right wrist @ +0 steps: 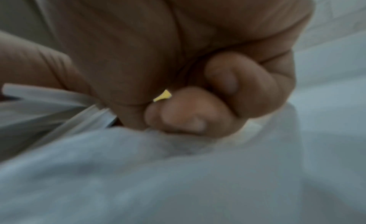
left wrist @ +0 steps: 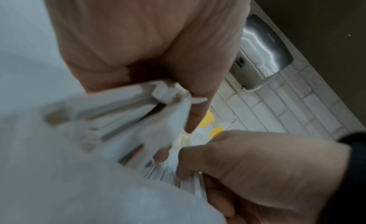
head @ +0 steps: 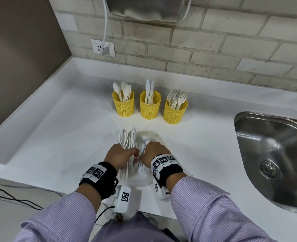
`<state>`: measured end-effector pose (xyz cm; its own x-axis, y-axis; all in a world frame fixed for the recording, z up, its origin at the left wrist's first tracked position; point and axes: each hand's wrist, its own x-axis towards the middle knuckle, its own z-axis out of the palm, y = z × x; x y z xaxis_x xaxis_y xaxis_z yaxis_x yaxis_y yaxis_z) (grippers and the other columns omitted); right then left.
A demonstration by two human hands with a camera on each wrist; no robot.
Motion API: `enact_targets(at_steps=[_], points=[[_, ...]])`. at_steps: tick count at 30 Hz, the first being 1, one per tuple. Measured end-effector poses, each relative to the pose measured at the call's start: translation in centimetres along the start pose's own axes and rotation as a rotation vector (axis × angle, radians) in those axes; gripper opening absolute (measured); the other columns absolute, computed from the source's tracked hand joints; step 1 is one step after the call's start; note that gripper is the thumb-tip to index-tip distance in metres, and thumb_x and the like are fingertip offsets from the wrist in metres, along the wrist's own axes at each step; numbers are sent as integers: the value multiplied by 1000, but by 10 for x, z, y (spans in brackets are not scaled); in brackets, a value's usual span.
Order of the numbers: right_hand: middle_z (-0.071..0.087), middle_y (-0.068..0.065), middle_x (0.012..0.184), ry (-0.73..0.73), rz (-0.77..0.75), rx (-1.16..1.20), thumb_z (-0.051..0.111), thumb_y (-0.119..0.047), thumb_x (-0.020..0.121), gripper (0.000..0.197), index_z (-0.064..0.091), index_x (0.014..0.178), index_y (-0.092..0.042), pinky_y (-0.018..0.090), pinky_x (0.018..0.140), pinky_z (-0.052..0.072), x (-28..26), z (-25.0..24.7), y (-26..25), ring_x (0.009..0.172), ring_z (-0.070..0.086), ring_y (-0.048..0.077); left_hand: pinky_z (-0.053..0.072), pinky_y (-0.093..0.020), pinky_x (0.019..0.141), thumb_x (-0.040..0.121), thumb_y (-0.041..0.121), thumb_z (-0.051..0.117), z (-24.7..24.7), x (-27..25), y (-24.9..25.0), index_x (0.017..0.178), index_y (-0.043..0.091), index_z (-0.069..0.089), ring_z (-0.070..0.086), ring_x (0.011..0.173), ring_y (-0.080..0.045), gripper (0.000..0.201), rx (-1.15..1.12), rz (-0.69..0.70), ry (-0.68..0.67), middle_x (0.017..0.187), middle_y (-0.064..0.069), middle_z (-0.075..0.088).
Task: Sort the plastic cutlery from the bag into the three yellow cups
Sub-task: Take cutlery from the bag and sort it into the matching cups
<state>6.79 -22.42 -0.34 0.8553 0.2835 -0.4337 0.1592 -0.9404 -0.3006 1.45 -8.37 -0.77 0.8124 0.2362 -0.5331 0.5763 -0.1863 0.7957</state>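
Note:
Three yellow mesh cups stand in a row on the white counter [head: 57,123]: the left cup [head: 123,106] holds spoons, the middle cup [head: 150,108] knives, the right cup [head: 175,110] forks. In front of them lies the clear plastic bag [head: 153,136]. My left hand [head: 126,154] grips a bundle of white spoons and knives [head: 128,137] whose heads point toward the cups. Just to its right, my right hand [head: 152,151] curls round a few white handles [left wrist: 197,186] over the bag. Which kind of cutlery it holds is hidden. Both wrist views are blurred.
A steel sink [head: 273,154] is sunk into the counter at the right. On the tiled back wall are a socket with a plugged cord [head: 102,48] and a metal appliance [head: 144,7]. The counter's front edge runs under my wrists.

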Motion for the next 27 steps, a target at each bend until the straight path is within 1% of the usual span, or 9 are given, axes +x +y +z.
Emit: enact_targets(at_steps=[5, 11, 15, 17, 19, 20, 22, 24, 27], points=[[53, 0, 75, -80, -50, 172, 57, -40, 95, 35, 46, 72, -16, 28, 52, 35, -10, -2, 10, 72, 58, 22, 45, -40, 69, 66, 40, 74, -1, 0, -4, 75, 1, 78, 60, 70, -30, 40, -109, 28, -13, 83, -24, 76], [48, -6, 73, 40, -174, 365, 51, -36, 99, 33, 39, 70, -24, 27, 54, 32, -16, 5, 17, 63, 46, 12, 51, -40, 72, 90, 21, 77, 7, 1, 0, 76, 3, 77, 68, 71, -32, 23, -245, 143, -23, 78, -25, 74], [50, 0, 68, -10, -211, 404, 53, -30, 97, 34, 41, 69, -13, 30, 55, 37, -21, -9, 20, 59, 47, 15, 59, -43, 86, 96, 22, 72, 12, 1, 6, 106, 6, 78, 75, 95, -35, 20, -344, 164, -91, 103, -19, 78], [49, 3, 61, -94, -230, 415, 52, -27, 95, 33, 42, 68, -11, 30, 56, 40, -27, -19, 21, 53, 48, 17, 59, -39, 73, 94, 29, 74, 14, 0, 11, 94, 5, 77, 74, 80, -34, 24, -375, 146, -55, 89, -18, 76], [46, 2, 55, -134, -241, 415, 51, -26, 95, 34, 40, 66, -13, 28, 52, 39, -33, -26, 23, 46, 47, 16, 32, -30, 47, 86, 42, 80, 15, 3, 13, 61, 10, 43, 39, 46, -24, 55, -352, 82, 11, 56, -11, 38], [45, 0, 55, -128, -250, 408, 51, -26, 95, 34, 40, 66, -13, 28, 51, 38, -35, -28, 23, 46, 46, 15, 23, -27, 45, 85, 43, 80, 15, 4, 14, 62, 16, 32, 27, 43, -20, 61, -359, 59, 28, 55, -7, 25], [43, -2, 58, -68, -288, 410, 53, -26, 97, 36, 41, 66, -13, 28, 53, 35, -38, -26, 26, 51, 43, 12, 32, -20, 39, 95, 34, 73, 15, 0, 20, 65, 12, 54, 42, 35, -14, 42, -436, 85, -8, 46, -1, 44], [48, -3, 63, 21, -320, 460, 52, -29, 99, 29, 56, 79, -9, 29, 59, 38, -39, -21, 28, 59, 46, 13, 56, -25, 55, 99, 30, 66, 16, -4, 26, 99, 0, 74, 76, 67, -23, 31, -514, 111, -70, 79, -13, 77], [54, -4, 70, 117, -333, 522, 47, -31, 102, 23, 60, 103, -11, 33, 68, 44, -40, -20, 27, 67, 52, 16, 61, -40, 85, 92, 39, 67, 18, -5, 28, 119, 2, 72, 74, 104, -36, 47, -585, 135, -112, 112, -22, 76]])
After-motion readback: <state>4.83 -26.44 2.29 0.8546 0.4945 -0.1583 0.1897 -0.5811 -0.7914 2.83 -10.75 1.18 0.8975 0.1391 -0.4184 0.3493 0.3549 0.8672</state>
